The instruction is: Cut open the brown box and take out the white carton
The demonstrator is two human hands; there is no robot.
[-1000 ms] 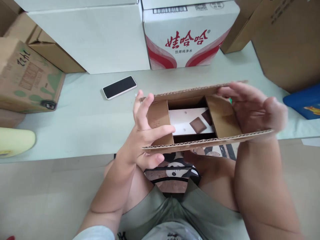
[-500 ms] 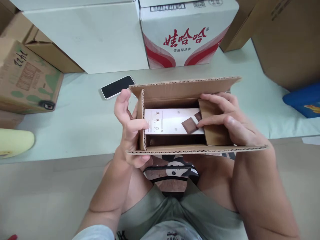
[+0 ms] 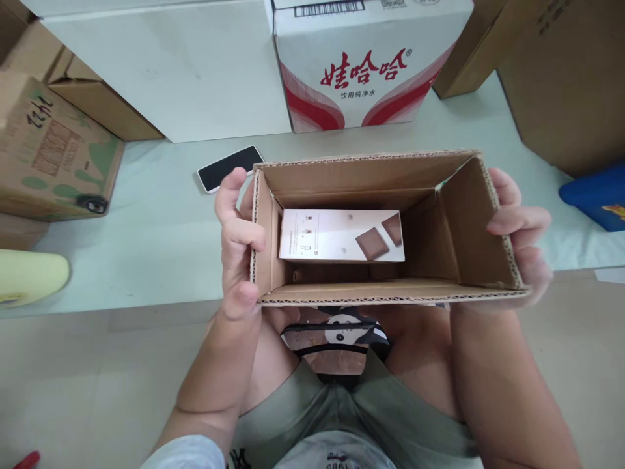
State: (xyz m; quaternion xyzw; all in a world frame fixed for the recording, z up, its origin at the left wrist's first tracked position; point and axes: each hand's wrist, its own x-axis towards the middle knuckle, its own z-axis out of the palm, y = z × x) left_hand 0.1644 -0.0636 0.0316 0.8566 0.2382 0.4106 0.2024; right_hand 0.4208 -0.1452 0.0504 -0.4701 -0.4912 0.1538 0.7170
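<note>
I hold an open brown cardboard box (image 3: 439, 228) over my lap, its flaps spread upright. My left hand (image 3: 237, 244) grips the box's left wall, thumb at the near corner and fingers curled over the edge. My right hand (image 3: 520, 238) holds the right flap from outside, fingers wrapped round its edge. Inside, on the bottom, lies a white carton (image 3: 336, 234) printed with brown squares.
A black phone (image 3: 229, 168) lies on the pale green table (image 3: 156, 228) beyond the box. White cartons, one with red lettering (image 3: 364, 65), stand at the back. Brown boxes (image 3: 53, 150) sit left and right. A blue thing (image 3: 593, 195) lies at right, a yellow one (image 3: 29, 277) at left.
Both inner side flaps have been folded outward, so the box now stands fully open. My right hand moved from inside the box to the outside of the right flap.
</note>
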